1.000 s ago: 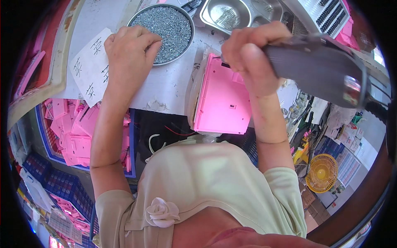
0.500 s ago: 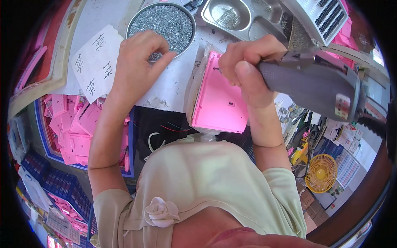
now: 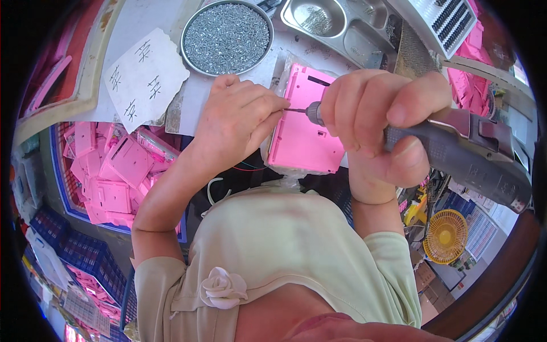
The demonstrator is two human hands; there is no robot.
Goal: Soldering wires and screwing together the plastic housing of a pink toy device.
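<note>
Since the earlier frame, left hand (image 3: 242, 122) has left the round screw dish (image 3: 227, 37) and now pinches a screw at the driver bit. Right hand (image 3: 379, 128) is clamped on the grey electric screwdriver (image 3: 456, 151). Pink casing (image 3: 305, 134) lies at the bench edge; this screw appears not yet driven. Steel tray (image 3: 342, 28) crowds behind.

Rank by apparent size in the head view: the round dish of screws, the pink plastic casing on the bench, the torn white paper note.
Largest to smallest:
1. round dish of screws
2. pink plastic casing, partly hidden by the hands
3. torn white paper note
The casing and note look close in size, so their order is unsure.
</note>
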